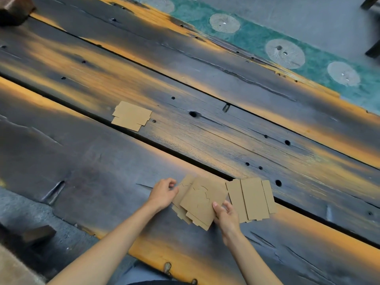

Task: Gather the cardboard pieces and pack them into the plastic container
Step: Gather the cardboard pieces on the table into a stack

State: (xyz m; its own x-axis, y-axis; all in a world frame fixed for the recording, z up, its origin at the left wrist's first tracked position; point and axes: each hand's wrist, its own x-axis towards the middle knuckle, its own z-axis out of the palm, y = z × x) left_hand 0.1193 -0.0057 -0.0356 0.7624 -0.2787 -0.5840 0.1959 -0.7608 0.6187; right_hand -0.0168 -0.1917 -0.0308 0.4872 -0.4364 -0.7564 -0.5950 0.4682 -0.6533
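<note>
Pinching the fanned stack of flat tan cardboard pieces (200, 202) at opposite edges, left hand (163, 194) and right hand (225, 215) risk sheets slipping askew onto the dark scorched wooden planks (102, 161), with no plastic container in view.

The bench (82, 161) is built of dark, weathered planks streaked with orange and dotted with small round holes — long gaps run between the planks. Beyond its far edge lies a green strip (257, 36) with pale round patches.

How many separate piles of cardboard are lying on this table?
3: one pile alone farther up the table, one between both hands, one just right of the right hand. Sheets overlap, so single pieces may be hidden.
</note>
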